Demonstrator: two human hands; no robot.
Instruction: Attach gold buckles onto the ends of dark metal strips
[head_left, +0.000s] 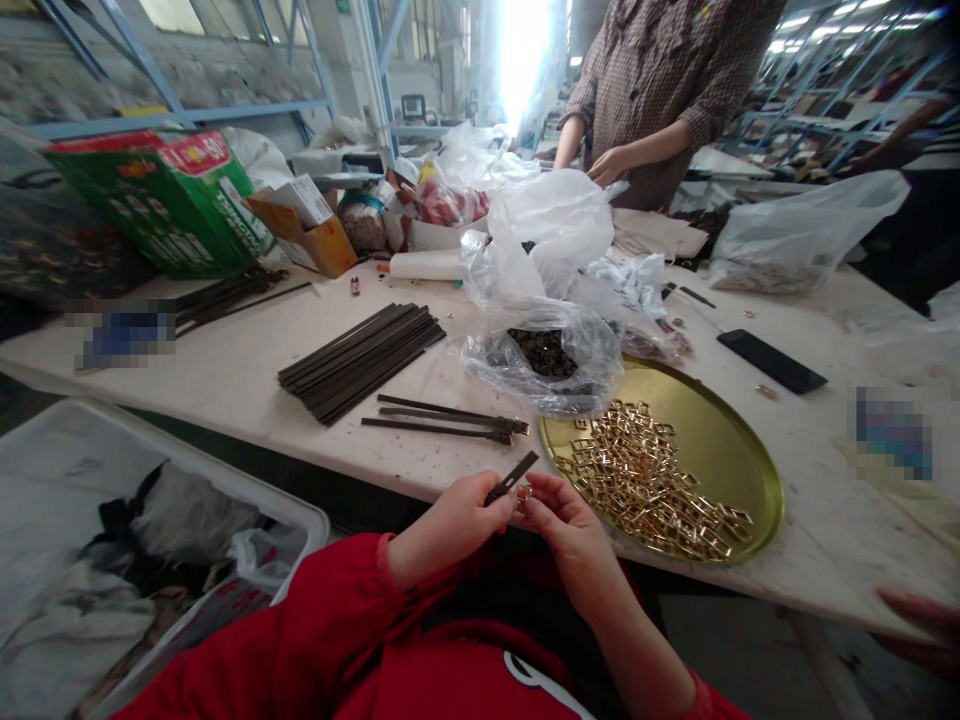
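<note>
My left hand (pixel 469 515) pinches a dark strap (pixel 513 478) whose slotted end points up and to the right. In my right hand (pixel 568 520), thumb and fingers close on a small gold buckle (pixel 523 495), right beside the strap; whether the two are joined I cannot make out. A round gold tray (pixel 739 430) to the right carries a heap of gold buckles (pixel 645 480). Just beyond my hands lie a few straps with buckles (pixel 450 415). Farther left is a stack of plain dark straps (pixel 360 360).
An open plastic bag (pixel 544 355) of small dark pieces touches the tray. A black phone (pixel 772 362) lies at the right. Green carton (pixel 161 200) and plastic bags line the back, where another person (pixel 660 100) stands. A white bin (pixel 315 520) sits below the table's left edge.
</note>
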